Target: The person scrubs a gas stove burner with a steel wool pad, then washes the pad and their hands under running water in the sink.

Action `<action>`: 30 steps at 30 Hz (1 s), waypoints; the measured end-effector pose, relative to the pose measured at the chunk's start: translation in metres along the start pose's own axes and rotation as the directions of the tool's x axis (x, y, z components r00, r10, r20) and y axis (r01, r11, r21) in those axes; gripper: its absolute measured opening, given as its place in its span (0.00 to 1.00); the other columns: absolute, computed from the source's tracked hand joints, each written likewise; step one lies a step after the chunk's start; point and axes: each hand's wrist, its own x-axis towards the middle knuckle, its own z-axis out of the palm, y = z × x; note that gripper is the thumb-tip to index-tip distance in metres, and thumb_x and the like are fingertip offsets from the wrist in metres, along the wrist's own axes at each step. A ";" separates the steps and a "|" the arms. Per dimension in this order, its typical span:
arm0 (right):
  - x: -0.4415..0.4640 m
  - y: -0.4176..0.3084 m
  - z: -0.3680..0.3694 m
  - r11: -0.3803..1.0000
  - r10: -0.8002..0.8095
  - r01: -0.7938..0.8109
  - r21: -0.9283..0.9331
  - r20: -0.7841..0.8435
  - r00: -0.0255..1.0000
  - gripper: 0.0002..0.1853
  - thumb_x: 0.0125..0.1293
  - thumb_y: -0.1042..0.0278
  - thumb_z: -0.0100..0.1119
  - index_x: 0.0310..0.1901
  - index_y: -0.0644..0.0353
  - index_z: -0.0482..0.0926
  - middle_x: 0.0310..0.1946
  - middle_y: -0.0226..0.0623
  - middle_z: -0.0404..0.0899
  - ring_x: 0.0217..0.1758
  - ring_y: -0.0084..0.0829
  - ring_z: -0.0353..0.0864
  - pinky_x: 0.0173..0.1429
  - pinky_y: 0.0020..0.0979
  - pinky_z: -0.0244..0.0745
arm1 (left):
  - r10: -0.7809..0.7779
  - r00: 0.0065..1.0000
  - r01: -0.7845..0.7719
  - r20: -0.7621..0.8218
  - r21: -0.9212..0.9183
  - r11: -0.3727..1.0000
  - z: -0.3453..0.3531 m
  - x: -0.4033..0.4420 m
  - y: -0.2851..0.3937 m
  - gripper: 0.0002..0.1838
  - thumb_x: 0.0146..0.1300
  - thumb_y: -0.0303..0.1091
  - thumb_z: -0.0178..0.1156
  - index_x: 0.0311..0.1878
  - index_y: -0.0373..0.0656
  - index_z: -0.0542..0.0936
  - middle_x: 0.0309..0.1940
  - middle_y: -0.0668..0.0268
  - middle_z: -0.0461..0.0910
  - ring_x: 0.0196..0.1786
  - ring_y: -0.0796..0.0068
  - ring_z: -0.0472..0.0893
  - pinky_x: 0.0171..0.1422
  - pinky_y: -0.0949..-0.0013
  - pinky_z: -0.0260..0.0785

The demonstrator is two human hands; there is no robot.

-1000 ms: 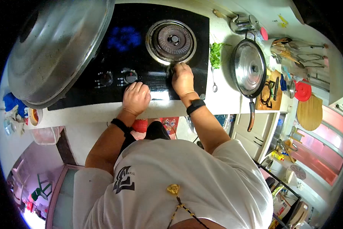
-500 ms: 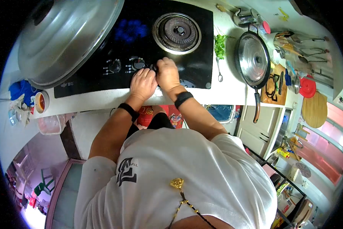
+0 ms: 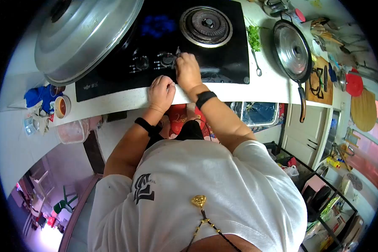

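Observation:
My right hand (image 3: 188, 70) is over the front of the black gas cooktop (image 3: 222, 69), its fingers pinched together. A small dark, shiny thing (image 3: 178, 51) shows at its fingertips, too small to name. Just left of it is a control knob (image 3: 168, 61), with a second knob (image 3: 142, 63) farther left. My left hand (image 3: 161, 93) rests at the counter's front edge, fingers curled in, with nothing visible in them. The round burner (image 3: 206, 26) sits beyond my right hand; no flame shows on it.
A large metal domed lid (image 3: 88, 40) covers the cooktop's left side. On the right counter (image 3: 266, 90) are green herbs (image 3: 253, 38), a spoon (image 3: 257, 63) and a lidded frying pan (image 3: 292, 50), its handle (image 3: 302, 103) past the edge. A small bowl (image 3: 63, 107) stands left.
The view has shifted, so the cooktop appears farther right and higher. My left hand has drawn back from the knobs to the counter edge, apart from my right hand, which stays by the knobs.

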 end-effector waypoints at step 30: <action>-0.273 0.185 -0.237 0.552 0.755 -0.833 0.048 -0.453 0.474 0.08 0.60 0.72 0.63 0.40 0.63 0.86 0.37 0.52 0.85 0.40 0.49 0.85 0.50 0.41 0.79 | 0.140 0.971 -0.132 0.193 -0.053 0.990 0.067 -0.025 0.078 0.05 0.64 0.31 0.59 0.34 0.41 0.76 0.29 0.57 0.79 0.35 0.55 0.80 0.42 0.58 0.72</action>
